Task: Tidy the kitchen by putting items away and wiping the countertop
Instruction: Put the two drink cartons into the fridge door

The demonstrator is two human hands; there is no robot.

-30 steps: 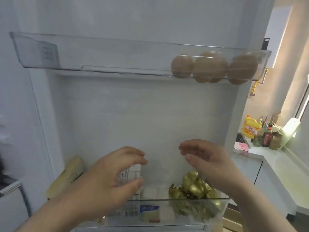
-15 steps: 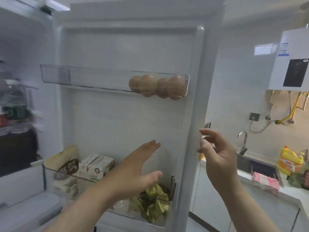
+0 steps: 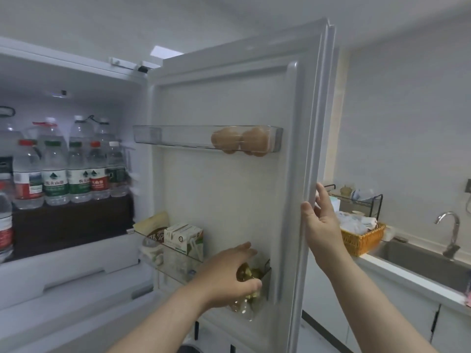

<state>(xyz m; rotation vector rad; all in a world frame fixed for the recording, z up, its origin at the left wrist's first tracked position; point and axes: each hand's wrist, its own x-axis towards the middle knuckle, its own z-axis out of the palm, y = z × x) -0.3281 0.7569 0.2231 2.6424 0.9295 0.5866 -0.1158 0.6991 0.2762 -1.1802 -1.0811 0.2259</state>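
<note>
The fridge door fills the middle of the frame, swung wide. The fridge compartment sits at the left, with water bottles packed upright on its shelf. The tabletop runs along the lower right past the sink, not yet wiped as far as I can judge.

The main risk is the door itself. If it is swung shut fast, the eggs in the upper door shelf could roll and knock together (they lie loose at its right end). A quick swing could also catch the left hand, which reaches in at the lower door shelf.

The right hand, right of centre, holds the free edge of the door. Its thumb lies on the inner face and its fingers go behind the edge, a light clamp rather than a fist.

The left hand is low in the middle of the frame, fingers loosely spread and thumb apart. It holds nothing, and it hovers in front of the gold foil-wrapped pieces at the right end of the lower shelf. Whether it touches them cannot be told.

The milk carton stands upright in the same shelf with a snack bag to its left, so these items look to be put away.
</note>
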